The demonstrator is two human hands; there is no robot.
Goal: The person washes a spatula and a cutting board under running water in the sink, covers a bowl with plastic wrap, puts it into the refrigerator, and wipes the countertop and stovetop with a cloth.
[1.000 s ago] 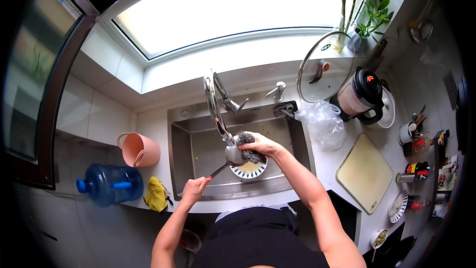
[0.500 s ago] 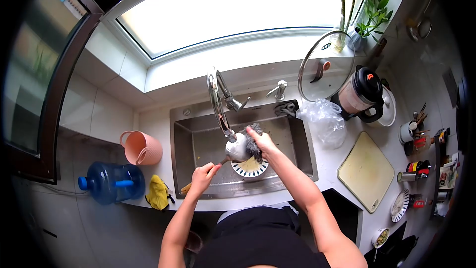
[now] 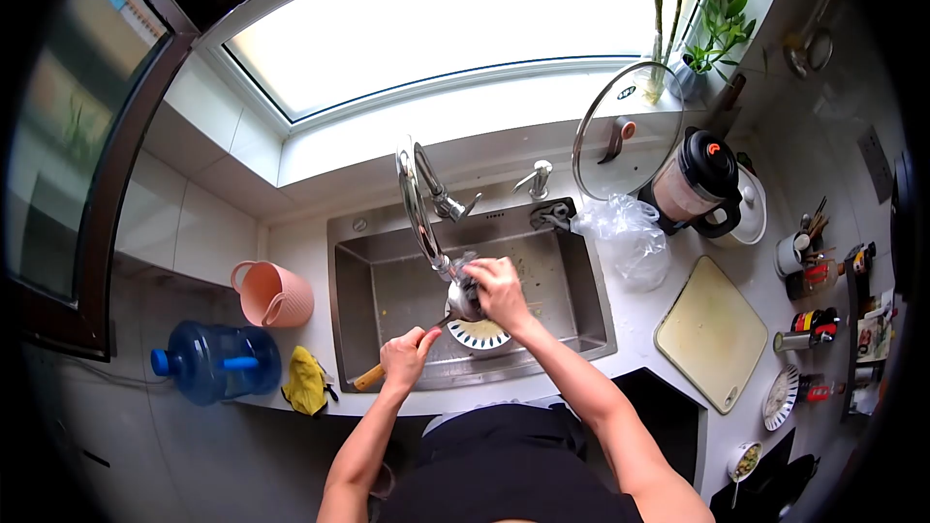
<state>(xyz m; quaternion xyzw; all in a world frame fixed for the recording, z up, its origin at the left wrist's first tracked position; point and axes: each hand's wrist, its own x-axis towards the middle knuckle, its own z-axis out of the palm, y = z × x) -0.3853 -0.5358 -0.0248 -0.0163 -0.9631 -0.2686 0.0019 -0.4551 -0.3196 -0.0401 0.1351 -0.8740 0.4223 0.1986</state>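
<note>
My left hand [image 3: 404,358] is closed round the handle of a ladle [image 3: 368,378], whose wooden end sticks out at the lower left. The metal head of the ladle lies under the faucet [image 3: 411,203], partly hidden by my other hand. Fingers of my right hand [image 3: 499,292] are wrapped round a dark grey scrubber [image 3: 469,264] and press it against the ladle's head. Just below them, a white plate with a dark dashed rim [image 3: 481,337] rests in the steel sink [image 3: 572,300], partly covered by the ladle.
Left of the sink stand a pink basket [image 3: 276,292], a blue water jug [image 3: 218,363] and a yellow cloth [image 3: 306,383]. To the right are a plastic bag [image 3: 630,242], a glass lid [image 3: 625,150], a blender [image 3: 693,179] and a cutting board [image 3: 712,334]. A grey rag [image 3: 552,216] lies at the sink's back corner.
My right hand with the scrubber has moved left and turned over the ladle's head. My left hand has shifted slightly right and down, showing more of the wooden handle.
</note>
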